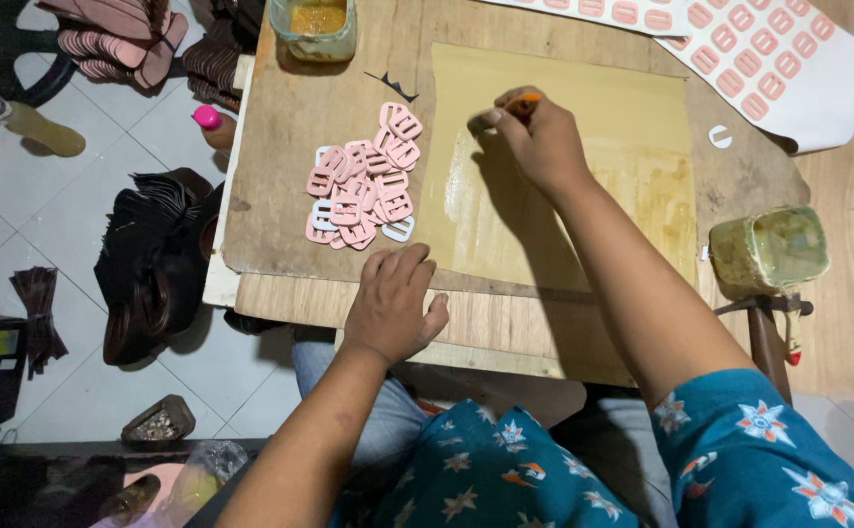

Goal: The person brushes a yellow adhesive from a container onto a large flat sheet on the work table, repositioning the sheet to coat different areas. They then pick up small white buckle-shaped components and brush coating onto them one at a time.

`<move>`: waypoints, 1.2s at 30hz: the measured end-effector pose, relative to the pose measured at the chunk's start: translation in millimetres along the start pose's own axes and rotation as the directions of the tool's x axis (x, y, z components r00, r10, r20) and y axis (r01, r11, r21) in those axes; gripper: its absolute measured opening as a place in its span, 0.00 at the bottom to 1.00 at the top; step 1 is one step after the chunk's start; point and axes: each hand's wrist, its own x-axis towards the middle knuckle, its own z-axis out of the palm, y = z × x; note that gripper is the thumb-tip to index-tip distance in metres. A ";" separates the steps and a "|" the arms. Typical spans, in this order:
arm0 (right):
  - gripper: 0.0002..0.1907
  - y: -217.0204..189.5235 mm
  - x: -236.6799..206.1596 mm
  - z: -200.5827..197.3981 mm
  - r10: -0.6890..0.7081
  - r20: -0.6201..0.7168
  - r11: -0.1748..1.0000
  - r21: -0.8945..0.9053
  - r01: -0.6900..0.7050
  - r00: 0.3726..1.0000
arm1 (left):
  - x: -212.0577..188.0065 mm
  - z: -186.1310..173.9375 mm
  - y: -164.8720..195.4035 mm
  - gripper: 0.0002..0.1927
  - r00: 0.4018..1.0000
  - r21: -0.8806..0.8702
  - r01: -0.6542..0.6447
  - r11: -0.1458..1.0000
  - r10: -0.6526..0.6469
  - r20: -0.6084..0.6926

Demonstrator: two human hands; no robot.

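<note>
Far left, down on the tiled floor (65, 210), a dark heap of straps (153, 264) slumped against the bench (290, 127), pink soles (119, 39) stacked up beyond it, a small pink-capped bottle (208, 118) poking out at the bench edge; up top, a glue-stained jar (315, 25) with amber stuff inside; moving in, a loose pile of pink buckles (363, 181) spread on the wooden board, a couple of white ones mixed in, lying just left of the yellow-brown sheet (632, 147) and touching its edge at the lower corner; below that pile, left hand (393, 303) planted on the near edge of the board, fingers curled together, knuckles up, clamped on nothing visible, near the buckles but apart from them; across to the middle, right hand (535, 137) stretched out over the upper left part of the sheet, fingers pinched tight on a small orange-tipped tool (523, 99), with a pale small piece (483, 121) at the fingertips right over the sheet, too small to tell what kind; glossy smear of wet glue across the sheet under that hand; further right, a small white ring piece (720, 137) lying alone on the bare wood; above it, a white backing sheet (779, 59) with rows of pink buckle shapes; lower right, a second grimy glue pot (769, 249) sitting at the bench's edge
</note>
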 end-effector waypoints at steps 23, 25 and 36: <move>0.09 69.7 -206.8 -244.3 0.049 -0.667 0.829 -0.388 -0.403 0.744 | -2.2 -1.4 -8.4 0.20 1.000 0.058 0.004 0.998 -0.003 -0.013; 0.11 81.3 -207.7 -252.6 0.186 -0.621 0.739 -0.422 -0.525 0.761 | -1.4 -2.9 -8.4 0.20 1.000 0.071 -0.003 0.997 0.004 -0.005; 0.09 35.6 -215.6 -266.3 0.089 -0.663 0.860 -0.326 -0.393 0.743 | -8.8 -26.7 -25.3 0.26 0.986 -0.075 -0.025 0.997 0.037 0.164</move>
